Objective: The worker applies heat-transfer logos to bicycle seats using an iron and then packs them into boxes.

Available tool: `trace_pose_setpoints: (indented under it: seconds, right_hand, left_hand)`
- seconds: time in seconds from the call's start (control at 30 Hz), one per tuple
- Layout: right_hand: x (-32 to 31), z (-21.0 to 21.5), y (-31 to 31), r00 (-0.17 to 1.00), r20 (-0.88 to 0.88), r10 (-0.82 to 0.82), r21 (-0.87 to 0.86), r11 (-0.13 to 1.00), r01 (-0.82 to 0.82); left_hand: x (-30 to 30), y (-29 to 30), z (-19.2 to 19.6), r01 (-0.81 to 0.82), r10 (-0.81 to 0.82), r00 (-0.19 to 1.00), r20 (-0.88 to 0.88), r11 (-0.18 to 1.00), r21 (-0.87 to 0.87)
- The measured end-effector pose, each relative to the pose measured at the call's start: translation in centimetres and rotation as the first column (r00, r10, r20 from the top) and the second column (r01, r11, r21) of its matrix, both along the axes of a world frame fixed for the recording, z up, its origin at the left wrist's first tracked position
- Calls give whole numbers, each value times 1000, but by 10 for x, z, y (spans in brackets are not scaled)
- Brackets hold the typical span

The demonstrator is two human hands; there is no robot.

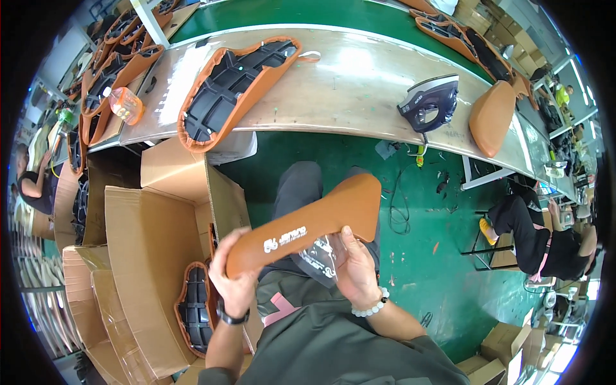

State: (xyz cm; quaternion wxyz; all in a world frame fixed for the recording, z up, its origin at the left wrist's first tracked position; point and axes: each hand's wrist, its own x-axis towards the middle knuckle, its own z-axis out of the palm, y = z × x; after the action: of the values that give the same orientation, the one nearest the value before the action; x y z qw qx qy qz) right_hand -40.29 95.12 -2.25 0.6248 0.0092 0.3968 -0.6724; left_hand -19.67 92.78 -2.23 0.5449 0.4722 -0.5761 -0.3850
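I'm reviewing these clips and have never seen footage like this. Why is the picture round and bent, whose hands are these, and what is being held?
One wide fisheye camera on the person's head looks down, so straight edges curve. The forearms rising from the bottom are the wearer's own. The left hand and right hand together hold a tan seat, with clear plastic film under it. Ahead, the long workbench carries an upturned seat showing its black base, an iron and an orange bottle. Open cardboard boxes stand on the left. Another person sits at far right.

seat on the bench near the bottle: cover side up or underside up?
Underside up. The orange-edged seat on the long wooden workbench shows its black ribbed plastic base facing the camera, orange cover wrapping only the rim.
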Motion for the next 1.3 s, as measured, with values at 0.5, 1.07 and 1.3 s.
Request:
trace_pose_setpoints:
  seconds: [0.5, 1.07, 1.3]
  right_hand:
    - [-152, 1, -19, 457, -748, -482, -417, 876, 241]
    - [-27, -119, -29, 800, -598, 60, 76, 997, -18]
    - [-7, -118, -32, 756, -643, -120, 10, 986, 165]
  left_hand:
    - [-28, -270, 86, 870, -843, 483, -237, 493, 18]
    - [-104, -159, -11, 394, -498, 848, 184, 823, 410]
    - [-123, -171, -18, 496, -556, 830, 40, 769, 403]
